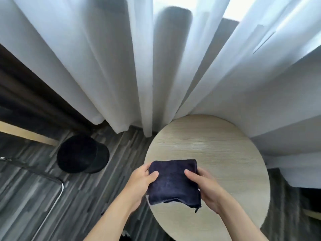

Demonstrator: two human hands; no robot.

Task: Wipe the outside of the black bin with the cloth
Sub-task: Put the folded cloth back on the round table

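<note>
White curtains (pixel 107 58) hang behind a round pale wood counter (pixel 217 146). Left of the counter, on the striped dark floor (pixel 121 162), the black bin (pixel 81 153) lies tipped, mouth facing up-left, long axis slanting down-right. Above the counter's near edge, left hand (pixel 139 185) and right hand (pixel 206 186) grip a folded dark cloth (pixel 173 181), fingers closed on its side edges.

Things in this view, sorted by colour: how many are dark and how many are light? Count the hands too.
Dark: 2, the folded cloth and the black bin on the floor.
Light: 2, the round table and the white curtain.
Hands: 2, left hand and right hand, both gripping the cloth.
Total: 6
</note>
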